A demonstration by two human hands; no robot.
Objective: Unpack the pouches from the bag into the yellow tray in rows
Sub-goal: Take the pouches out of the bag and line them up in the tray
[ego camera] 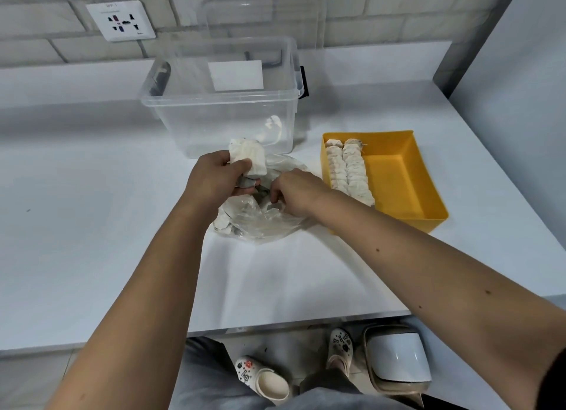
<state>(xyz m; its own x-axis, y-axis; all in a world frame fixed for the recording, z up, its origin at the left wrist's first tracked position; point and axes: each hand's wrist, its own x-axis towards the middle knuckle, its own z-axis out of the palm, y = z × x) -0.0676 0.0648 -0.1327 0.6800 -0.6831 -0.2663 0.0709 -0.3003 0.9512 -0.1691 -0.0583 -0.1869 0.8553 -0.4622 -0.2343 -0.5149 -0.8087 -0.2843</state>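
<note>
white table (92,170). big clear plastic box (220,115) at back. yellow square plastic tray (428,177) at right, two rows of small white pouches (346,170) inside. crinkly clear plastic bag (266,226) in middle. left hand (214,177) fingers clamped on pouch bundle (249,157) over bag. right hand (298,193) fingers curled in bag, cannot tell what they hold.

Grey trousers (208,376); white clogs (263,379) (charm-studded); bare forearms (147,272).

left hand (214,177) grips pouch stack (248,158) | right hand (295,192) in bag (263,226) | yellow tray (395,183) holds 2 rows (349,170)
</note>
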